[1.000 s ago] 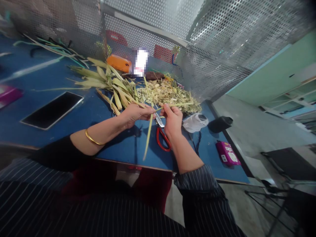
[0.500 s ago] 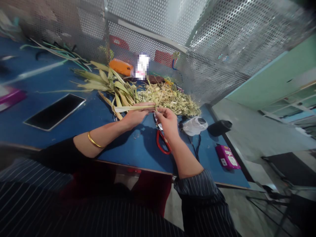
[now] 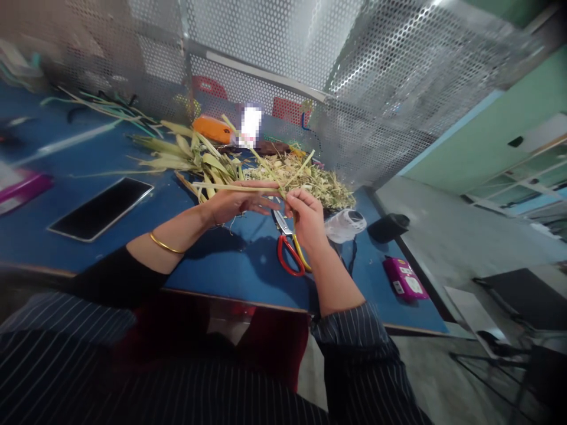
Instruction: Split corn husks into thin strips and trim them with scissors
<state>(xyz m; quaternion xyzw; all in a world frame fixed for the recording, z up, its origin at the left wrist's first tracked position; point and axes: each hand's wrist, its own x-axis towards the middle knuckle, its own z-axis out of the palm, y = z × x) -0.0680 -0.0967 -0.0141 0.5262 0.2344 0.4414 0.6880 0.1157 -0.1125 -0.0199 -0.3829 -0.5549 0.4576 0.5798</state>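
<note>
The right hand (image 3: 306, 217) is closed in a pinch on the pale green strips (image 3: 248, 188), right where they cross. The left hand (image 3: 227, 203) is parted, thumb and fingers spread, with one strip lying along its upper finger. The crossing sits between the hands; long ends run out loose toward 9, 11 and 1 o'clock.

As far as I can judge, the strips are brought together but not finished off — the ends are long and untrimmed, and whether there is a knot or fold under the fingertips I cannot tell.

At 7 o'clock of the right hand, the scissors (image 3: 280, 222) lie on the blue counter (image 3: 248, 286), unheld. Toward 12 is a heap of shredded bits (image 3: 330, 188); toward 11, a bunch of long leaves (image 3: 177, 147), plenty of them whole.

As for containers, an orange packet (image 3: 211, 128) sits beyond the leaves and a purple packet (image 3: 405, 278) at 4 o'clock — what either holds is hidden. A white spool (image 3: 348, 224) stands at 3 o'clock, a dark roll (image 3: 384, 229) just past it. A phone (image 3: 101, 209) rests at 9.
</note>
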